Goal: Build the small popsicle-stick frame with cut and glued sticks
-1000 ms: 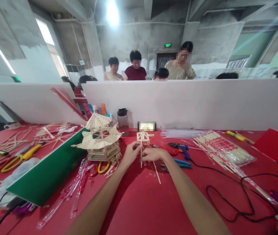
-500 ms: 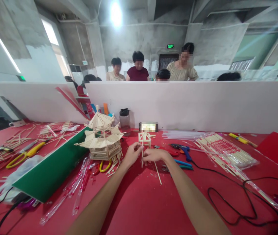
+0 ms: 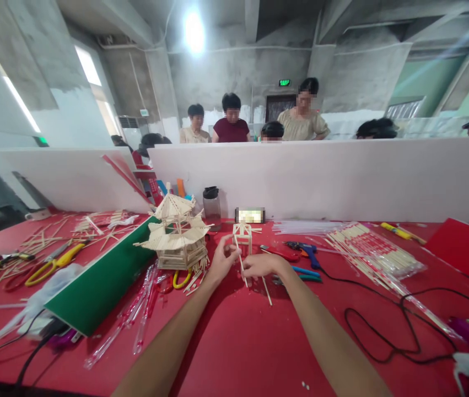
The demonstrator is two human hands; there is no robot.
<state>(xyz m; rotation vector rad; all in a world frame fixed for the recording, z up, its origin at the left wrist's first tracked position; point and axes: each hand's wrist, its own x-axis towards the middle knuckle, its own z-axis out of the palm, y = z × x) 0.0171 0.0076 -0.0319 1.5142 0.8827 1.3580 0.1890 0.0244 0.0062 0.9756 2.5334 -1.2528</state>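
Between my two hands a thin wooden stick stands tilted, its upper end leaning left. My left hand pinches it at the upper part, and my right hand grips it lower down. Just behind them sits a small frame of wooden sticks with a peaked top. A second stick lies on the red table below my right hand. To the left stands a larger pagoda model built from sticks, with tiered roofs.
Blue pliers and a blue glue gun with a black cord lie to the right, near bagged sticks. A green board, yellow scissors and loose sticks spread leftward. A dark-lidded bottle and a phone stand by the white partition.
The stick in my hands has gone from nearly upright to tilted, its top leaning left. My view has shifted slightly to the left.
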